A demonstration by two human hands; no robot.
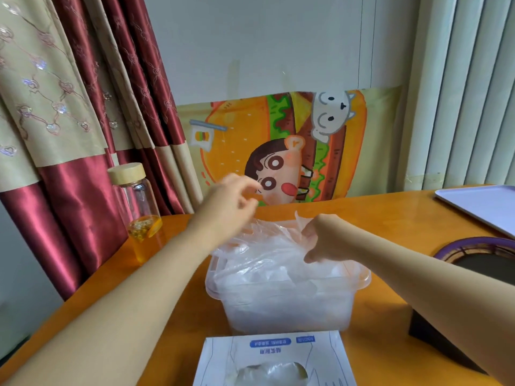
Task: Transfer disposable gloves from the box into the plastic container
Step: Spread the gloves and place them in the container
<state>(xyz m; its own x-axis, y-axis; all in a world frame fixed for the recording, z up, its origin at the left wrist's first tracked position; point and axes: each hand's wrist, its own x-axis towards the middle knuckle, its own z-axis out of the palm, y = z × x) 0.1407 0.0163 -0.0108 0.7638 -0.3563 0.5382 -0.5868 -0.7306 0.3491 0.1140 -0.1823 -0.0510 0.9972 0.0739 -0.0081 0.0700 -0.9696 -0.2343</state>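
A clear plastic container [289,307] stands mid-table, heaped with thin transparent disposable gloves [267,246] that spill over its rim. My right hand [323,240] is over the container's right side, fingers closed on a fold of the gloves. My left hand [231,201] hovers above the container's far left edge, blurred, its fingers loosely apart; whether it touches the plastic film is unclear. The white glove box [274,358] lies at the near edge, just in front of the container, with gloves showing through its oval opening.
A glass bottle [139,207] with a wooden lid and yellow liquid stands at the left. A white tray [482,204] sits far right, a purple-rimmed round object [479,254] below it, and a dark box [434,338] near my right forearm. The orange table [390,215] meets a curtain and wall behind.
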